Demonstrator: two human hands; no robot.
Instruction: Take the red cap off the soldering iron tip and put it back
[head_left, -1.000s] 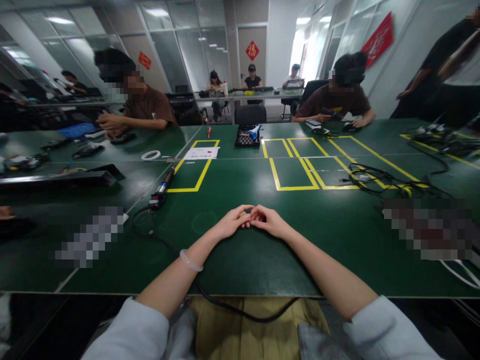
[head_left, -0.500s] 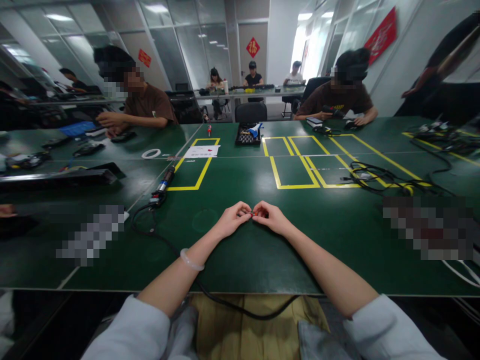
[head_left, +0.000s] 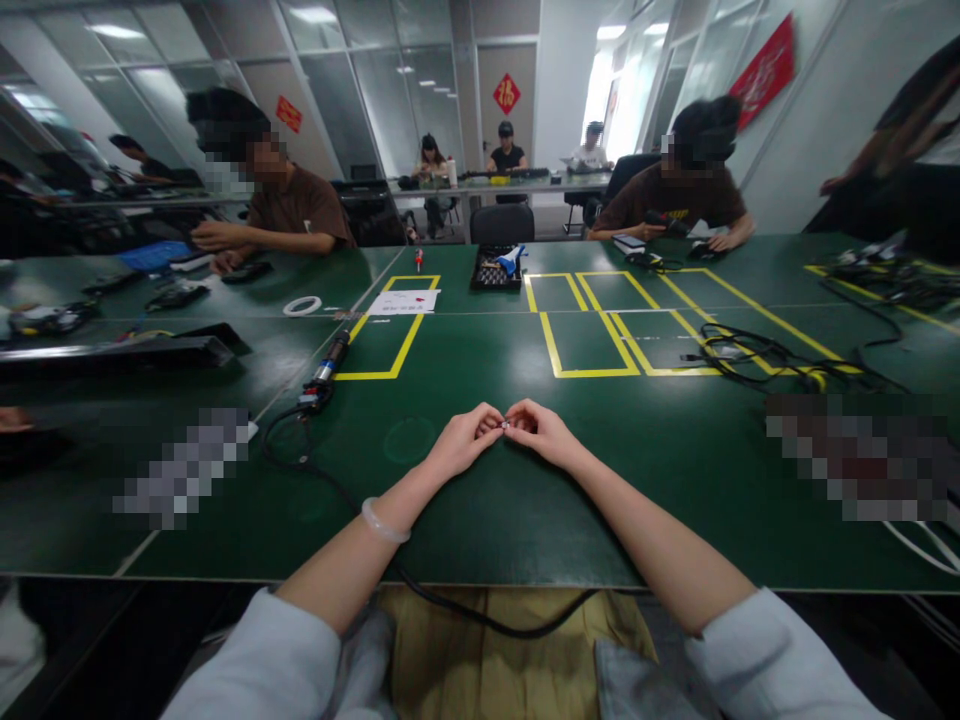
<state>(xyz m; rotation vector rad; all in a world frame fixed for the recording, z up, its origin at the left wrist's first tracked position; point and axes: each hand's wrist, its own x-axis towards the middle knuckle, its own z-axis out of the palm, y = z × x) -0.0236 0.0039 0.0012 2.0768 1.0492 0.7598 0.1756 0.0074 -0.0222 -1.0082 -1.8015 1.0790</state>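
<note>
My left hand (head_left: 466,438) and my right hand (head_left: 541,432) rest on the green table (head_left: 525,500), fingertips meeting in the middle. Both pinch a tiny object (head_left: 505,425) between thumbs and forefingers; it is too small to name. A pale bracelet (head_left: 382,522) circles my left wrist. Both forearms lie on the table, with light sleeves at the bottom edge.
A soldering-type tool (head_left: 324,372) with a black cable (head_left: 300,450) lies to the left. Yellow tape boxes (head_left: 592,340) mark the table. A black parts tray (head_left: 495,272), white paper (head_left: 405,302), tape roll (head_left: 302,306) and cable bundle (head_left: 757,355) lie farther off. Other people sit across.
My hands stay together and barely shift. The small piece between the fingertips showed red half a second ago and now looks pale.
</note>
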